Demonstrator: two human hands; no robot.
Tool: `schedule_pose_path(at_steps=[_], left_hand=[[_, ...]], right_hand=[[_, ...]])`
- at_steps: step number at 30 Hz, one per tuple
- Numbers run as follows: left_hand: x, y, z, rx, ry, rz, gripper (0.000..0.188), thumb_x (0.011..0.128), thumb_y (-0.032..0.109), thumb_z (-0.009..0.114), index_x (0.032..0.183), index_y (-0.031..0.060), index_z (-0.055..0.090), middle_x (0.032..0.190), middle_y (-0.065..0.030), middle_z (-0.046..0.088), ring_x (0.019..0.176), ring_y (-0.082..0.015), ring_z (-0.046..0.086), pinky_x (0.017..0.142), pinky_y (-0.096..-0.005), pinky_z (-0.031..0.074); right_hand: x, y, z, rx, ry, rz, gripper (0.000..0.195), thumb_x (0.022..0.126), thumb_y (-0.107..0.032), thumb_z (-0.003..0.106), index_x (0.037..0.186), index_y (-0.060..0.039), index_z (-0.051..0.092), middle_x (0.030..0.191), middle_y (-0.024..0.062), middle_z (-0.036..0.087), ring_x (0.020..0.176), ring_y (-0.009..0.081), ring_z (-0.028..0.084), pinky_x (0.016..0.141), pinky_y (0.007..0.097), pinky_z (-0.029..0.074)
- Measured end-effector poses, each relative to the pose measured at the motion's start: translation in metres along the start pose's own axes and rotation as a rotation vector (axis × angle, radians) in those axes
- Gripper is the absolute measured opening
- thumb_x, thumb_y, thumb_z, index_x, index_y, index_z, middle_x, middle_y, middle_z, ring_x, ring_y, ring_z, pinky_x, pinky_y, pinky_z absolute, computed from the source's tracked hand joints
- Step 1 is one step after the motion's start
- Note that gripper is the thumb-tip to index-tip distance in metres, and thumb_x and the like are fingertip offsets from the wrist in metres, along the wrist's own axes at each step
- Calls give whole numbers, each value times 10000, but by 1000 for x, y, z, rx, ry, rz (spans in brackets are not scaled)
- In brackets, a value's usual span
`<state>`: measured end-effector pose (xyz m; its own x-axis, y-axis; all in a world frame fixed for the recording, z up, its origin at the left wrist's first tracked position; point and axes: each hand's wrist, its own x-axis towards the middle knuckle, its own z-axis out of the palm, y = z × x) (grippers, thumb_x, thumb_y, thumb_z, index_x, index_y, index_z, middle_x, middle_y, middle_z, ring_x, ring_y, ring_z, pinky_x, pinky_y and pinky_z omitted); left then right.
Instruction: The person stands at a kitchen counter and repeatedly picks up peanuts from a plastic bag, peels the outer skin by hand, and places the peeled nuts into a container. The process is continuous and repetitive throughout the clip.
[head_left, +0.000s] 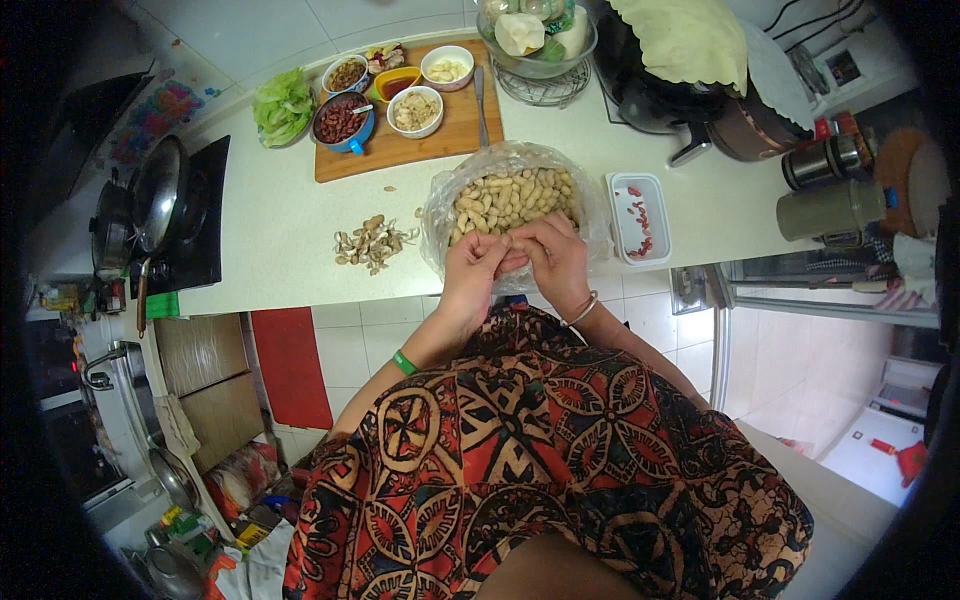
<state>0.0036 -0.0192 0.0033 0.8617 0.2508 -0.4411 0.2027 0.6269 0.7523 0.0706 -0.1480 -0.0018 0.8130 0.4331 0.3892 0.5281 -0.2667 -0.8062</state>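
My left hand (474, 271) and my right hand (556, 253) meet at the fingertips over the near side of a clear plastic bag (439, 199). Pinched between them is a peanut, almost wholly hidden by the fingers. Unshelled peanuts (517, 191) fill the bag. To its left, broken peanut shells (371, 244) lie in a loose heap on the counter. A white plastic tub (660, 217) stands right of the bag, with red-skinned peanut kernels (641, 225) scattered on its bottom.
Behind the bag, a wooden cutting board (337, 166) carries several small bowls and a knife (481, 105). Lettuce (283, 109) sits to its left. A glass bowl (540, 67) stands on a wire rack. A wok (161, 195) is at far left, a black appliance (637, 82) at back right.
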Motion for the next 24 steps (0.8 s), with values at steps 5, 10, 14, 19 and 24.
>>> schedule_pose_path(at_steps=[5, 10, 14, 19, 24], left_hand=[[1, 0, -5, -93, 64, -33, 107, 964, 46, 516, 873, -6, 535, 906, -133, 643, 806, -185, 661, 774, -300, 588], [3, -4, -11, -150, 152, -70, 131, 947, 39, 509, 816, 22, 503, 840, -97, 607, 745, -167, 631, 737, -289, 590], [1, -6, -11, -153, 154, -51, 137, 941, 22, 496, 805, 22, 488, 847, -103, 596, 752, -177, 628, 721, -301, 593], [-5, 3, -7, -214, 116, -82, 132, 946, 17, 485, 814, 12, 473, 868, -129, 597, 816, -218, 642, 784, -368, 590], [-9, 12, -10, -331, -61, -140, 75, 958, 24, 486, 896, 0, 451, 934, -149, 592, 911, -258, 653, 880, -418, 563]], right_hand=[[3, 0, 5, 39, -88, 65, 143, 792, 4, 655, 926, -38, 680, 862, 103, 611, 821, 269, 595, 716, 333, 486], [2, 4, 8, -28, -117, -61, 179, 787, -23, 672, 965, -43, 679, 898, 99, 615, 863, 275, 591, 750, 349, 486], [5, 3, 7, -109, -141, -203, 167, 770, -23, 670, 935, -48, 677, 891, 95, 617, 881, 291, 577, 802, 367, 462], [8, -2, 5, -85, -140, -235, 130, 762, -9, 653, 884, -50, 669, 871, 97, 622, 881, 311, 566, 829, 385, 440], [10, -2, 6, -3, -115, -164, 146, 768, -6, 663, 909, -42, 682, 877, 90, 633, 866, 274, 579, 820, 350, 458]])
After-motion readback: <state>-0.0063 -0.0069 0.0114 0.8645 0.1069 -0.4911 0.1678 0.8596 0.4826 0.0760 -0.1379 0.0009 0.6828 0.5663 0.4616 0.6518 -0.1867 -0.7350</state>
